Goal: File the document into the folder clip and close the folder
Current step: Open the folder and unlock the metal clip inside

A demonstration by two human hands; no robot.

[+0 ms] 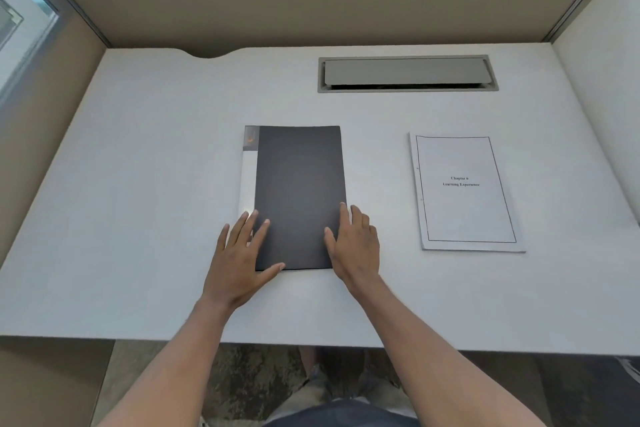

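A dark grey folder (298, 184) with a white spine strip lies closed and flat in the middle of the white desk (138, 184). My left hand (242, 256) rests flat with fingers spread on the folder's near left corner. My right hand (356, 243) lies at the folder's near right edge, thumb on the cover and fingers along the edge. The document (464, 192), a white printed stack with a framed title page and punch holes on its left side, lies apart to the right of the folder. Neither hand touches it.
A grey cable flap (407, 73) is set into the desk at the back right. Beige partition walls enclose the desk on the left, back and right. The desk's front edge runs just below my forearms.
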